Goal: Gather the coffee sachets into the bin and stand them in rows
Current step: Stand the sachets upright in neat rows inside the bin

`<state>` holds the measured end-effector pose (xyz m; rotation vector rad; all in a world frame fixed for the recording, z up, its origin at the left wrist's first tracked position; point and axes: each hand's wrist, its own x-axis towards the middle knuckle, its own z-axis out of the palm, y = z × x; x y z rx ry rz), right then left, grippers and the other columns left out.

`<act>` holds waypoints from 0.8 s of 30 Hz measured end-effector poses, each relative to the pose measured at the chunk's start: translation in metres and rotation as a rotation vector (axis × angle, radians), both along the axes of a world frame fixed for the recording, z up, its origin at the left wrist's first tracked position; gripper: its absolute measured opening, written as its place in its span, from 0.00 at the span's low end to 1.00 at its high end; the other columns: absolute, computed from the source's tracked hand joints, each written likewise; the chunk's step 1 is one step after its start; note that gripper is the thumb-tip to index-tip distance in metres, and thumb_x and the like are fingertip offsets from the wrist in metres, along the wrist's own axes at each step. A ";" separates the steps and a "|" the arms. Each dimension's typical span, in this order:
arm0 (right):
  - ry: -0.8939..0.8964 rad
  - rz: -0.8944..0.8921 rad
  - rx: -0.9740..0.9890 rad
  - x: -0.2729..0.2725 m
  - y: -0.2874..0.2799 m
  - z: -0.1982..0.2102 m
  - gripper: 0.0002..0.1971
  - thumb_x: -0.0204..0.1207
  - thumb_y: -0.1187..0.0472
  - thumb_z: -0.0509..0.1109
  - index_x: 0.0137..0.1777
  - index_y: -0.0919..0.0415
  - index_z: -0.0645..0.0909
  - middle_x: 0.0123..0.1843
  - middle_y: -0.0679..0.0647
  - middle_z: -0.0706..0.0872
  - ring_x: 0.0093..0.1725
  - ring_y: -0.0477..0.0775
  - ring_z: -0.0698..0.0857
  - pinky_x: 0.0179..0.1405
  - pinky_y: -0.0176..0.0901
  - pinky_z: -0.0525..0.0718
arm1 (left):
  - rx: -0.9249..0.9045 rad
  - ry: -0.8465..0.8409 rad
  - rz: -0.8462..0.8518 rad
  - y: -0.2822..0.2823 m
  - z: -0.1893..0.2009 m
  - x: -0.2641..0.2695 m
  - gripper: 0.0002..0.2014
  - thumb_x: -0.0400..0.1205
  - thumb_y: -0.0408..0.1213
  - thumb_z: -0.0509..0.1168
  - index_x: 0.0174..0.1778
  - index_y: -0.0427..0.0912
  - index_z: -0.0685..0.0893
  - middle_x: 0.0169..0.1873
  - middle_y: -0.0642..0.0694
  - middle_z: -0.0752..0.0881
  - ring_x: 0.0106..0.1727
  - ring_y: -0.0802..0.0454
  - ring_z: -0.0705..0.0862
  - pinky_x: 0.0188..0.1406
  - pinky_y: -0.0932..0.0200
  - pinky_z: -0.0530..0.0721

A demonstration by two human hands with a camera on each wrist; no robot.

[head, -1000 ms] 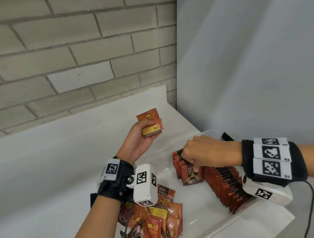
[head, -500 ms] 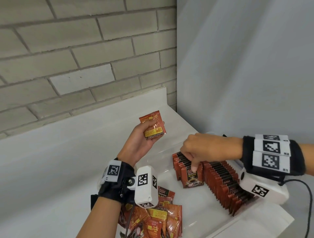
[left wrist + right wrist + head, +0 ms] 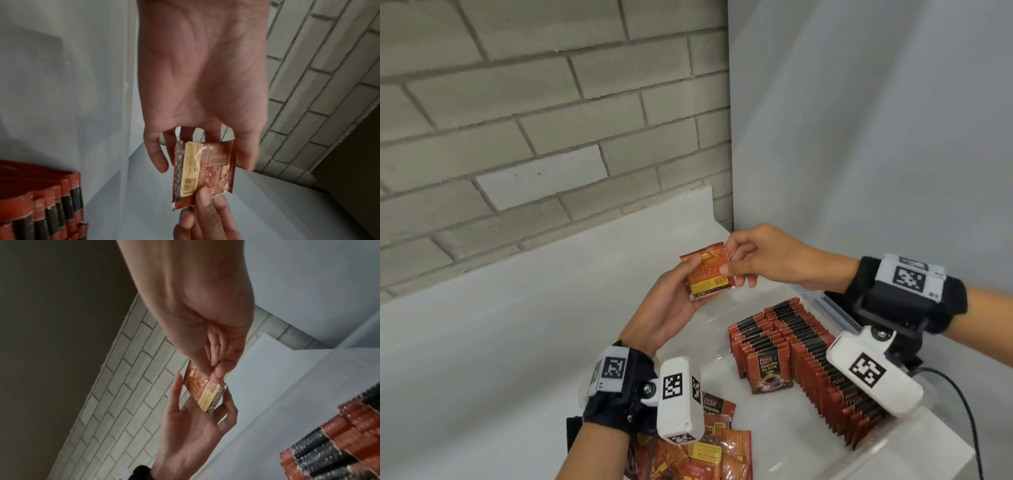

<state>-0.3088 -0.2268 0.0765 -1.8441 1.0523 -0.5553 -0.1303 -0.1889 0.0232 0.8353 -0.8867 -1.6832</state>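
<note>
My left hand [image 3: 690,284] holds one red-and-yellow coffee sachet [image 3: 707,274] up above the far end of the clear bin [image 3: 774,428], thumb on its face and fingers behind. My right hand [image 3: 732,270] pinches the sachet's right edge between thumb and forefinger. The left wrist view shows the same sachet [image 3: 203,170] with the right fingertips [image 3: 205,203] on its lower edge. In the right wrist view the pinch [image 3: 216,373] sits on the sachet [image 3: 203,391]. Rows of standing sachets [image 3: 808,359] fill the bin's right side, with a front one facing me [image 3: 770,371].
A loose pile of sachets [image 3: 705,455] lies at the bin's near left, under my left wrist. A brick wall [image 3: 534,120] stands behind the white counter [image 3: 482,342], and a grey wall [image 3: 876,137] closes in on the right. A black cable [image 3: 969,411] trails from my right wrist.
My right hand has left the front sachet of the row in the bin, risen and taken a pinch on the sachet in my left hand. The left hand has stayed about where it was.
</note>
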 end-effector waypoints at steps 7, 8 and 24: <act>-0.076 -0.018 -0.112 -0.012 0.004 0.006 0.05 0.72 0.70 0.76 0.46 0.68 0.86 0.42 0.57 0.92 0.44 0.52 0.91 0.50 0.34 0.86 | 0.111 0.066 0.004 -0.005 -0.005 0.000 0.38 0.74 0.66 0.54 0.70 0.40 0.79 0.58 0.40 0.86 0.53 0.47 0.85 0.52 0.59 0.86; -0.078 -0.014 -0.129 -0.012 0.005 0.007 0.05 0.71 0.72 0.76 0.47 0.67 0.87 0.43 0.56 0.92 0.45 0.49 0.91 0.51 0.32 0.85 | 0.116 0.056 0.008 -0.005 -0.006 -0.001 0.35 0.76 0.62 0.56 0.67 0.37 0.81 0.53 0.41 0.87 0.47 0.50 0.85 0.47 0.61 0.86; -0.347 -0.156 0.295 -0.022 0.017 0.000 0.15 0.79 0.55 0.69 0.59 0.65 0.83 0.53 0.59 0.91 0.53 0.53 0.90 0.56 0.40 0.87 | 0.109 0.005 0.104 -0.005 -0.007 0.000 0.09 0.77 0.34 0.68 0.52 0.36 0.84 0.43 0.43 0.88 0.39 0.55 0.87 0.39 0.66 0.85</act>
